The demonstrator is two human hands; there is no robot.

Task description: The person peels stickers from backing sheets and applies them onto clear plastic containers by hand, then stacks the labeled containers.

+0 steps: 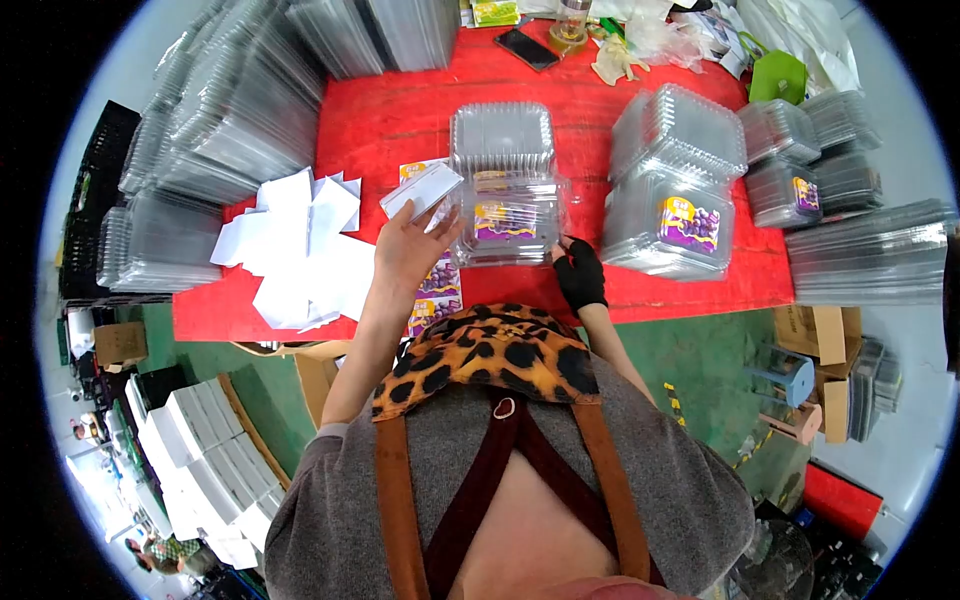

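A clear plastic clamshell box (512, 250) lies in front of me, with a purple and yellow grape label (505, 221) on it. My left hand (408, 245) is bare, at the box's left side. Its thumb and fingers pinch a white card-like piece (424, 188), whose exact kind I cannot make out. A black fingerless glove covers my right hand (580, 275), which grips the box's right edge with its fingertips. Sheets of grape labels (436, 300) lie beneath and beside my left hand. Behind the box sits a ridged clear container part (502, 138).
Loose white papers (310, 245) are heaped at left, beside tall stacks of clear containers (230, 120). To the right stand a labelled container stack (668, 235) and more containers (785, 195). A phone (527, 48), tape roll (567, 38) and glove (617, 62) lie at the back.
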